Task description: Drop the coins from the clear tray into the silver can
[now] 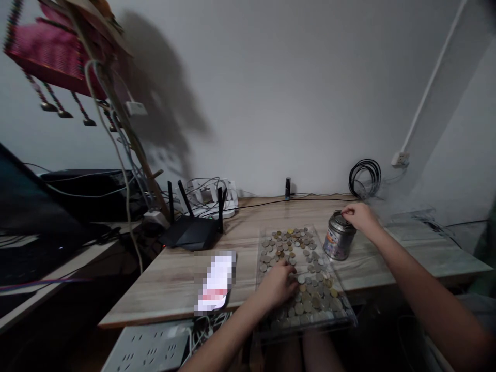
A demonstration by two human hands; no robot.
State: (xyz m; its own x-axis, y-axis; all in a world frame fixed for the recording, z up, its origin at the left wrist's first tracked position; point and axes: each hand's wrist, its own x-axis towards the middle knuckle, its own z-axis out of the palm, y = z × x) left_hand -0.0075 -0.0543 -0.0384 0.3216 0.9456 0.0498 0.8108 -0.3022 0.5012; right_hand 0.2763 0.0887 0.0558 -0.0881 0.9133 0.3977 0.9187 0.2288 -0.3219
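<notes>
Many coins [307, 299] lie spread in a shallow clear plastic tray [340, 281] at the table's front edge. My left hand [279, 283] rests over the middle of the tray, fingers curled down among the coins; its fingertips are partly hidden. To the tray's right stands a round metal tin [339, 240] with a printed label. My right hand [360, 214] is at the tin's top, thumb and fingers pinched together over the lid. Whatever sits in that pinch is too small to make out.
Left of the tray lies a phone [217, 281] with a lit, blurred screen. Behind it are a black router [192, 231] and tangled white cables. A small dark bottle [288, 189] stands by the wall. A power strip [149, 349] sits below the table edge.
</notes>
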